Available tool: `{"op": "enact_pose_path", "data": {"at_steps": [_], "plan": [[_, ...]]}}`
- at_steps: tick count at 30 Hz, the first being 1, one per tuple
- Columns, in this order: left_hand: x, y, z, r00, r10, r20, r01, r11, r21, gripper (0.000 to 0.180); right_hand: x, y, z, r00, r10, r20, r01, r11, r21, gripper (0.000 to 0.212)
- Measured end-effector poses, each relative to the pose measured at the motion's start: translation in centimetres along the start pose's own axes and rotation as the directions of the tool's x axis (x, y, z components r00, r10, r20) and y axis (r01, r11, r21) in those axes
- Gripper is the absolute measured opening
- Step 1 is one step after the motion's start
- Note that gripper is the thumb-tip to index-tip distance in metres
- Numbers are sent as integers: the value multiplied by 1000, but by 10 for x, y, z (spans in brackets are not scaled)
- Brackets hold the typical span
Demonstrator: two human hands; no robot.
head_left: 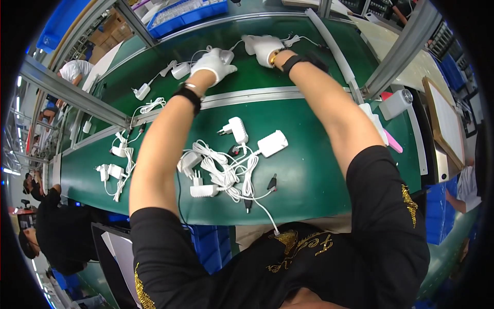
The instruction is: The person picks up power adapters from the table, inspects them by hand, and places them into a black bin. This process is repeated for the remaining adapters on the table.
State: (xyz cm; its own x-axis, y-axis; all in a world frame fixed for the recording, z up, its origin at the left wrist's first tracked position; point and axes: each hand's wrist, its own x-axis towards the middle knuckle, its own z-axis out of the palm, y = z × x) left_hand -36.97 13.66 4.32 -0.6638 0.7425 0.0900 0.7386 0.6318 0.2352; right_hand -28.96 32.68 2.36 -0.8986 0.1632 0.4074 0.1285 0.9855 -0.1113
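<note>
Both my hands wear white gloves and reach over the far green belt, beyond the metal rail. My left hand (214, 64) is curled over a white power adapter (226, 55), its thumb sticking out to the right. A thin white cable runs from there toward my right hand (261, 49), whose fingers are closed at the cable's end; the fingertips are slightly blurred. Left of my hands on that belt lie another white adapter (180, 70) and a plug adapter (141, 91) with its cord. A coiled white cable (292, 41) lies just right of my right hand.
On the near green table (309, 180) lies a tangle of white adapters and cables (224, 167), with a smaller cluster (117, 170) to its left. A metal rail (252, 96) divides the surfaces. A white bottle (396, 104) stands at right; a blue tray (188, 14) sits beyond.
</note>
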Motion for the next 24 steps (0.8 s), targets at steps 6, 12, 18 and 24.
{"op": "enact_pose_path", "data": {"at_steps": [6, 12, 18, 24], "plan": [[39, 8, 25, 995, -98, -22, 97, 993, -60, 56, -13, 26, 8, 970, -56, 238, 67, 997, -39, 52], [-26, 13, -35, 883, 144, -446, -304, 900, -311, 40, -92, -4, -116, 940, 138, 312, -336, 536, 774, 57], [-108, 51, -141, 739, 112, -664, -625, 482, -614, 60, -179, -31, -208, 938, -165, -305, 286, -128, 950, 49], [-240, 94, -179, 788, 31, -614, -596, -211, -775, 39, -292, -103, -232, 987, 158, 3, 27, -191, 981, 61]]}}
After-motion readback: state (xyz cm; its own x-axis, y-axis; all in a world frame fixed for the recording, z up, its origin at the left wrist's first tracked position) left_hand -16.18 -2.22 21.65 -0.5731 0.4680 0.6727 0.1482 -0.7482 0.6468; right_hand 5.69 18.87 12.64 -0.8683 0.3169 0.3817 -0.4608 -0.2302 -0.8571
